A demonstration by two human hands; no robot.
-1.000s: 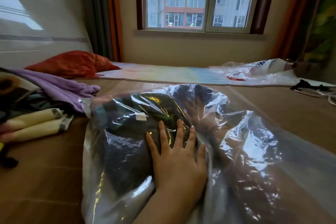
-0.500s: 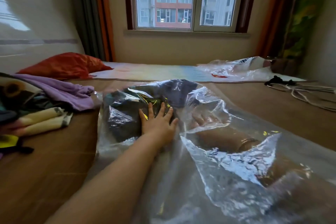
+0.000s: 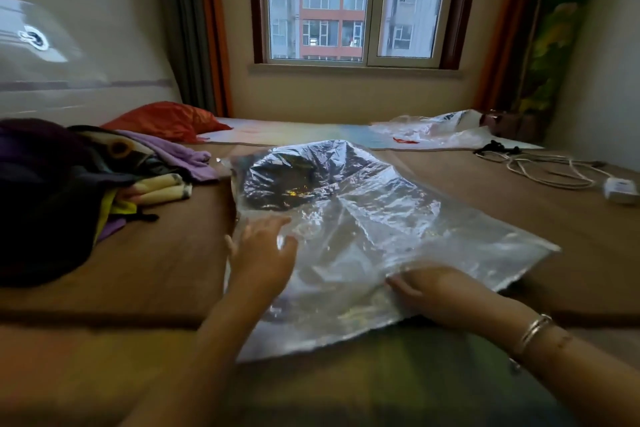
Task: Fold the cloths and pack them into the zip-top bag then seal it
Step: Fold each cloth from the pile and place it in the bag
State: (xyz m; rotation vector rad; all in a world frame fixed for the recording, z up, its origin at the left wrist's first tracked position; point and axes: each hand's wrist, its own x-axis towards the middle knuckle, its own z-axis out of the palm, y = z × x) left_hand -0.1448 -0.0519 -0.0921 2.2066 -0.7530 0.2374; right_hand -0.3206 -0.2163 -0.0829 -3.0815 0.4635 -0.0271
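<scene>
A large clear zip-top bag (image 3: 398, 229) lies flat on the brown bed surface (image 3: 519, 191). A dark folded cloth (image 3: 284, 180) sits inside it at the far end. My left hand (image 3: 263, 250) rests on the bag's left edge, fingers spread and holding nothing. At the bag's near edge lies my right hand (image 3: 429, 288), a bracelet on its wrist. Plastic covers its fingertips, and a grip cannot be made out. A loose pile of cloths (image 3: 104, 180), dark, yellow and purple, is heaped to the left of the bag.
A red pillow (image 3: 166, 120) lies behind the pile. A second crumpled plastic bag (image 3: 433, 128) lies on a pale mat at the back right. A white cable (image 3: 540, 166) and charger block (image 3: 621, 189) are on the right. A window is straight ahead.
My right arm has come out of the bag to its near edge. My left hand slid back from the cloth to the bag's left edge. The bag has flattened.
</scene>
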